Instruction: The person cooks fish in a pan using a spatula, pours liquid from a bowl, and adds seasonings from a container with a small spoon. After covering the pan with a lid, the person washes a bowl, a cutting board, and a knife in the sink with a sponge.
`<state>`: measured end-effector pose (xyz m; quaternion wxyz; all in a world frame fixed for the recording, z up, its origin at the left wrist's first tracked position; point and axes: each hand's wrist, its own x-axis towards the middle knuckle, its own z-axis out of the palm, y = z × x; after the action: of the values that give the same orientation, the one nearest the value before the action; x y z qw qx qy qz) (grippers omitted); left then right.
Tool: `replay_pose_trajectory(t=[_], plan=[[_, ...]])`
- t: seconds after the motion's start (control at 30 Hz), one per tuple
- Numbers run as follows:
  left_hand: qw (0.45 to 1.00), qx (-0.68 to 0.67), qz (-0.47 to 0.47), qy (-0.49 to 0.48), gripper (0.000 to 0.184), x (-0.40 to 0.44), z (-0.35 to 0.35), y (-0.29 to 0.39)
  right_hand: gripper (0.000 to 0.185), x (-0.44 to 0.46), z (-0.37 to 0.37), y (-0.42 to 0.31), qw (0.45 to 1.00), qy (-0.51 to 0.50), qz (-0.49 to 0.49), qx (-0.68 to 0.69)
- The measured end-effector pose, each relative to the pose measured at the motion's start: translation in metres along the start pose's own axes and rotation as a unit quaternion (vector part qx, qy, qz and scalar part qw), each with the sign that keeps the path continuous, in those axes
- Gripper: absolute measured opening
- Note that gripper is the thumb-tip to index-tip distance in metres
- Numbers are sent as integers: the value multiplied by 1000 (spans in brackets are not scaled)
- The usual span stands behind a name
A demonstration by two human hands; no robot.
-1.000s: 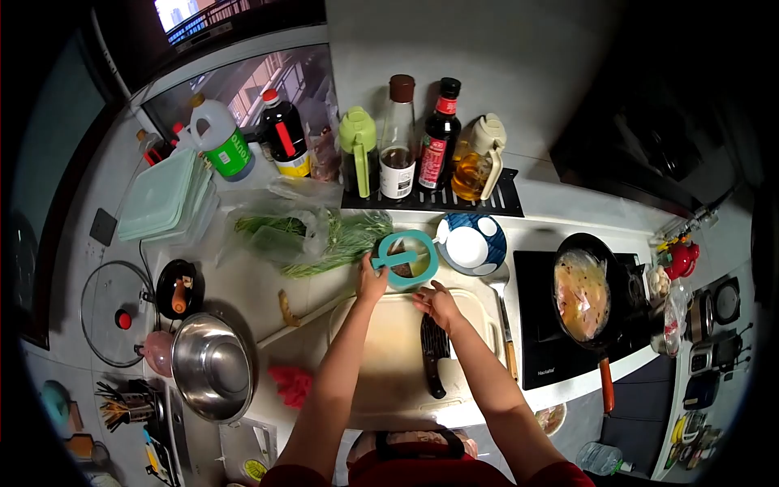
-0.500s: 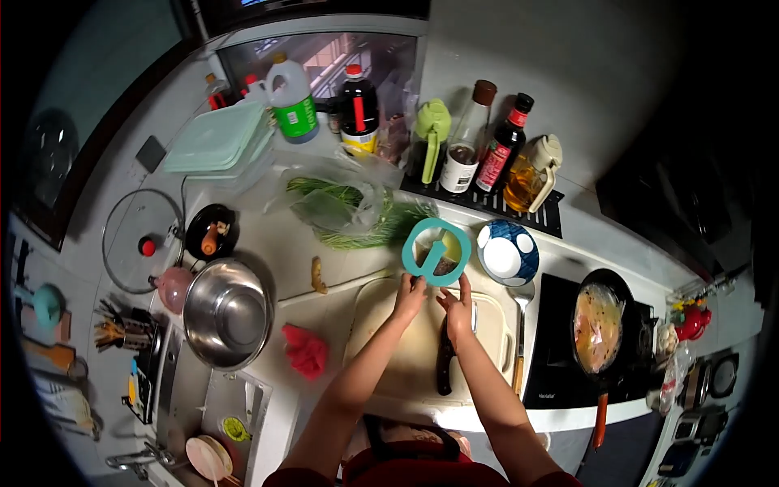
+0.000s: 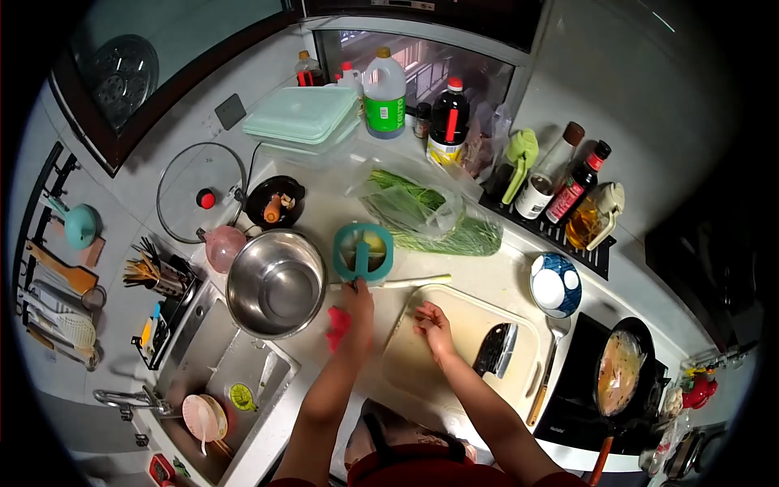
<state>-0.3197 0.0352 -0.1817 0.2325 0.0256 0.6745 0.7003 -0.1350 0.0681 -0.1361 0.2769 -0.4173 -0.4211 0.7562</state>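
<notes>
My left hand [image 3: 357, 300] grips the near end of a teal-rimmed box [image 3: 385, 264] with a bar across its top; pale and dark contents show through it. The box is over the counter, just right of a steel bowl [image 3: 276, 282]. Over the left part of a cream cutting board [image 3: 458, 390], my right hand [image 3: 434, 325] hangs with fingers loosely bent and apart, nothing in them. A dark-bladed kitchen knife [image 3: 497, 347] lies on the board, its handle hidden by my right forearm. Behind the board lies a pale green-tipped stalk [image 3: 426, 281]. A red cloth [image 3: 337, 327] is partly behind my left forearm.
Bagged greens [image 3: 414, 195] lie at the back, near sauce bottles [image 3: 576, 187] on a rack. To the right are a patterned bowl [image 3: 556, 284], a spatula [image 3: 545, 365] and a frying pan [image 3: 623, 369] on the stove. The sink [image 3: 199, 365] is at left.
The teal-rimmed box has moved left from behind the board to beside the steel bowl, in my left hand. My right hand has come away from it. My view has turned left.
</notes>
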Motion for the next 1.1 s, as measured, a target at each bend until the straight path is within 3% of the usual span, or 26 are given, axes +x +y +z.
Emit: replay_pose_trajectory(t=[0.07,0.17,0.2,0.3,0.4,0.53,0.7,0.73,0.87,1.0,1.1], plan=[[997,32,59,30,33,57,8,-18,45,11,12,-1,1000,18,13,-4],[994,30,64,86,35,85,31,19,45,34,31,5,999,33,19,7],[992,72,28,101,35,99,34,23,44,40,38,8,999,29,16,12],[991,13,51,125,43,154,45,-13,44,55,59,6,1000,28,9,9],[993,31,-102,41,37,211,38,-68,44,62,76,8,1000,27,10,12],[976,-95,-187,-49,34,138,41,22,39,59,97,2,1000,17,-21,2],[991,-102,44,-73,43,57,-11,64,28,56,143,-3,993,-66,-96,6],[986,-122,91,-60,37,49,-27,71,24,58,158,-5,990,-95,-105,-9],[971,-172,161,-47,33,47,-111,111,22,74,240,0,976,-200,-80,31],[981,-148,127,2,34,91,-181,161,22,98,353,-9,963,-264,7,62],[971,-70,230,-16,36,155,-228,164,23,127,439,-10,951,-288,68,94]])
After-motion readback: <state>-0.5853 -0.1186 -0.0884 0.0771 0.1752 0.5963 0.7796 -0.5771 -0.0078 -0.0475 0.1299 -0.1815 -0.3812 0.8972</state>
